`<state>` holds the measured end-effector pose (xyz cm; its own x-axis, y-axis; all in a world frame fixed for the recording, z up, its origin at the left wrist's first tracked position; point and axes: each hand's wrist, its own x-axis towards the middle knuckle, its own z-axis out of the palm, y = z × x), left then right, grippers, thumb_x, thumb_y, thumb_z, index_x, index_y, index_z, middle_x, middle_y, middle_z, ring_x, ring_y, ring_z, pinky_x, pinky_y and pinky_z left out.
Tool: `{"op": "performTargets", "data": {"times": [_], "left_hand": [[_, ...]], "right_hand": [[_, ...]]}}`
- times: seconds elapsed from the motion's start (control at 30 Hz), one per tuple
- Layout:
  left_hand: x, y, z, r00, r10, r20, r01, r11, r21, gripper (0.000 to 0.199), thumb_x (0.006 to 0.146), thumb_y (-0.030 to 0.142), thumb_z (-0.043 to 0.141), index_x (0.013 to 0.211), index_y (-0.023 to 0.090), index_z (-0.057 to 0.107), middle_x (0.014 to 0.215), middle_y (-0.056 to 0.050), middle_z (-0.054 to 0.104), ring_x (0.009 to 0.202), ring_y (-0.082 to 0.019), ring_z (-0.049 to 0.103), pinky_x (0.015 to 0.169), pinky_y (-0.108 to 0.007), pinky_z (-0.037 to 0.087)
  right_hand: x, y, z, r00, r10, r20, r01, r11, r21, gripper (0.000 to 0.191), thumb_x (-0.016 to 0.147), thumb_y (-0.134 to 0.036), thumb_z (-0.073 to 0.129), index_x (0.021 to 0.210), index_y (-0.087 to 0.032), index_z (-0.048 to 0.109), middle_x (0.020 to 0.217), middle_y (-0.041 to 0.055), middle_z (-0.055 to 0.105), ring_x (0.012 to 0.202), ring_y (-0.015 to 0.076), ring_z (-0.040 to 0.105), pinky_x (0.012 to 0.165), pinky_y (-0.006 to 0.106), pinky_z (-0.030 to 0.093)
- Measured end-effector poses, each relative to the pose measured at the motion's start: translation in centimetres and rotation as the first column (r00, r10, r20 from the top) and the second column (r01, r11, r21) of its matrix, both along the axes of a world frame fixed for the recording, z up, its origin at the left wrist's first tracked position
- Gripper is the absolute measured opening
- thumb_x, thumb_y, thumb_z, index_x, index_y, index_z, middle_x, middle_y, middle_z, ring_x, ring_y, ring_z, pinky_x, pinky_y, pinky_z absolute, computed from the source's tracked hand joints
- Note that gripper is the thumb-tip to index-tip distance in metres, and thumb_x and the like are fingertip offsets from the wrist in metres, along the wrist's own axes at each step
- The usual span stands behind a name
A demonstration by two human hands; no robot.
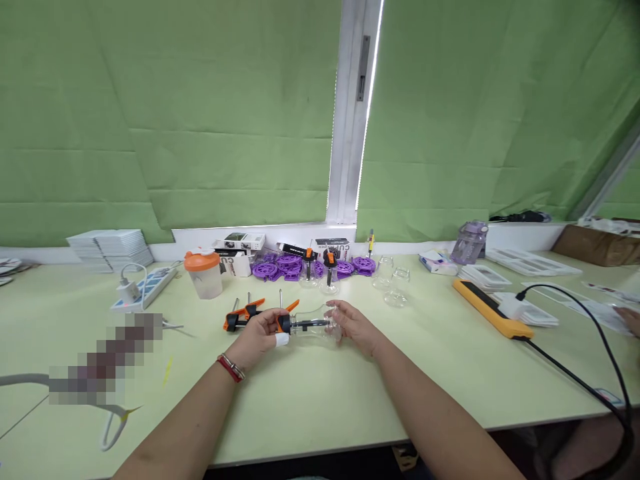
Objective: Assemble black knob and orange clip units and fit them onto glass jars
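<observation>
Just above the table lies a clear bottle (315, 325) on its side, held between my two hands. My left hand (257, 338), a white wrap on one finger, is closed around the black-and-orange bottle top (283, 324) at the neck. A dark tube (313, 323) from that top runs inside the bottle. My right hand (354, 325) grips the wide base end with curled fingers. Beside my left hand, several loose black-and-orange bottle tops (234, 321) rest with thin metal rods pointing up. Behind, two bottles with tops fitted (330, 272) stand upright, and two topless clear bottles (397, 290) stand to their right.
Purple plastic parts (289, 265) and small boxes (243, 241) line the back edge. An orange-lidded cup (203, 273) and a white power strip (153, 288) stand left. Rightward are a yellow power strip (490, 308) with a black cable and a purple bottle (469, 242). Another person's hand (629, 320) shows far right.
</observation>
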<state>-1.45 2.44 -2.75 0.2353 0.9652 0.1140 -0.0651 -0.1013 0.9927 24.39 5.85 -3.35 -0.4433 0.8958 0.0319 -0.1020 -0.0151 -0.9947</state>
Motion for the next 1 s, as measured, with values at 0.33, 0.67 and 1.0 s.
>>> {"op": "performTargets", "data": {"times": [0.33, 0.67, 1.0], "left_hand": [[-0.1, 0.0, 0.2, 0.998, 0.031, -0.047, -0.032, 0.999, -0.014, 0.058, 0.057, 0.023, 0.08, 0.112, 0.015, 0.062, 0.089, -0.006, 0.067, 0.073, -0.016, 0.06, 0.067, -0.032, 0.049], [-0.2, 0.3, -0.4, 0.994, -0.011, -0.108, 0.015, 0.999, 0.035, 0.062, 0.064, 0.03, 0.075, 0.122, 0.016, 0.06, 0.081, -0.003, 0.066, 0.069, -0.015, 0.057, 0.069, -0.031, 0.048], [-0.3, 0.3, -0.1, 0.994, 0.032, -0.102, -0.028, 0.999, 0.038, 0.06, 0.063, 0.03, 0.076, 0.119, 0.015, 0.061, 0.085, -0.005, 0.065, 0.072, -0.015, 0.058, 0.072, -0.032, 0.048]], "right_hand": [[0.8, -0.1, 0.2, 0.996, 0.083, -0.038, -0.071, 0.968, 0.24, 0.066, 0.06, -0.03, 0.081, 0.119, -0.028, 0.05, 0.13, 0.0082, 0.044, 0.116, 0.0223, 0.046, 0.084, 0.033, 0.048], [-0.4, 0.3, -0.5, 0.995, -0.059, 0.081, 0.056, 0.998, 0.037, 0.052, 0.079, -0.063, 0.05, 0.113, -0.023, 0.05, 0.097, 0.006, 0.058, 0.06, 0.0146, 0.064, 0.037, 0.02, 0.041], [0.2, -0.3, 0.3, 0.998, 0.065, -0.003, -0.064, 0.997, 0.049, 0.059, 0.078, -0.046, 0.062, 0.131, -0.033, 0.04, 0.127, 0.0096, 0.045, 0.075, 0.0159, 0.066, 0.052, 0.025, 0.049]]}}
